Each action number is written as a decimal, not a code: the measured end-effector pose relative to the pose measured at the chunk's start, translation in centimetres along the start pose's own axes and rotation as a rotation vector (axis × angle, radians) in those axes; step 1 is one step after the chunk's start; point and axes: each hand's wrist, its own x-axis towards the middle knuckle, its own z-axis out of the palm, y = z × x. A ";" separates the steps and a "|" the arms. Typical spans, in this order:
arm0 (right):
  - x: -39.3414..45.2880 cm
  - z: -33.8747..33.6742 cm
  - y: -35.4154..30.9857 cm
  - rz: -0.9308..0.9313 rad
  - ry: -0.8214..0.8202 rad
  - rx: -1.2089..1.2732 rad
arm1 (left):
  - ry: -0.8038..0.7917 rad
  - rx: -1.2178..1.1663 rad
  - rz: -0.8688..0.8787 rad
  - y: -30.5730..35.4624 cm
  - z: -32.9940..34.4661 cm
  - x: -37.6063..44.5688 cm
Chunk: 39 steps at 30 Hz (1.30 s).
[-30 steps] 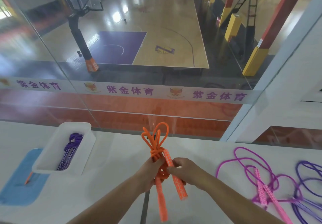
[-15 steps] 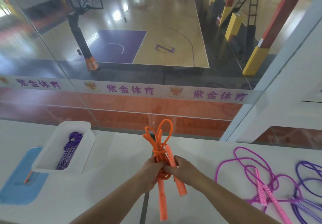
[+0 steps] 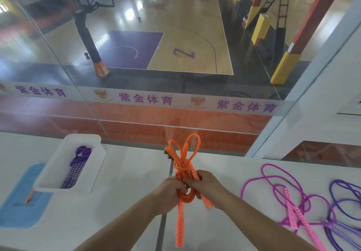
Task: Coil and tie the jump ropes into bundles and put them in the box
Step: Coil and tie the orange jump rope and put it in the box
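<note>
An orange jump rope (image 3: 182,158) is coiled into a bundle held above the white table. Its loops stick up and its two patterned handles hang down. My left hand (image 3: 169,193) grips the bundle from the left. My right hand (image 3: 205,185) pinches the rope wrapped round its middle, where a small loop shows below my fingers. A white box (image 3: 91,174) at the left holds a tied purple rope bundle (image 3: 77,165). A loose pink rope (image 3: 289,200) and a loose purple rope (image 3: 345,211) lie on the table at the right.
A blue mat (image 3: 17,202) lies under the box's near end, with a small orange stick on it. A glass wall (image 3: 175,74) runs along the table's far edge. A dark seam (image 3: 162,229) splits the table below my hands.
My hands have drawn closer together on the bundle's middle. The wrapped rope now forms a tighter loop below my fingers, and the bundle sits slightly more upright.
</note>
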 end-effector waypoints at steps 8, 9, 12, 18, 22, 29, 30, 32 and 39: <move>0.7 -0.2 0.0 0.069 -0.004 0.038 | 0.098 0.084 -0.006 -0.6 -0.2 0.5; 0.8 -0.3 0.0 0.073 -0.004 0.033 | 0.122 0.092 0.000 -0.9 -0.3 0.6; 1.1 -0.7 -0.2 0.090 -0.019 -0.011 | 0.212 0.089 0.039 -1.4 -0.2 1.0; 1.9 -0.7 -0.2 0.063 0.034 -0.303 | 0.514 0.340 0.041 -1.4 1.0 1.9; 2.4 -0.8 0.0 0.114 0.080 -0.331 | 0.672 0.638 0.084 -0.2 1.4 2.2; 3.5 1.0 1.0 0.143 0.136 -0.113 | 0.584 0.420 -0.165 -0.9 0.3 3.2; 3.5 0.9 1.3 0.162 0.115 -0.055 | 0.510 0.272 -0.191 -1.0 0.2 2.9; 3.3 0.4 1.5 0.193 0.082 0.031 | 0.401 0.049 -0.237 -1.1 -0.3 2.4; 3.5 -0.9 3.0 0.181 -0.074 0.113 | 0.293 -0.271 -0.228 -1.9 0.0 1.4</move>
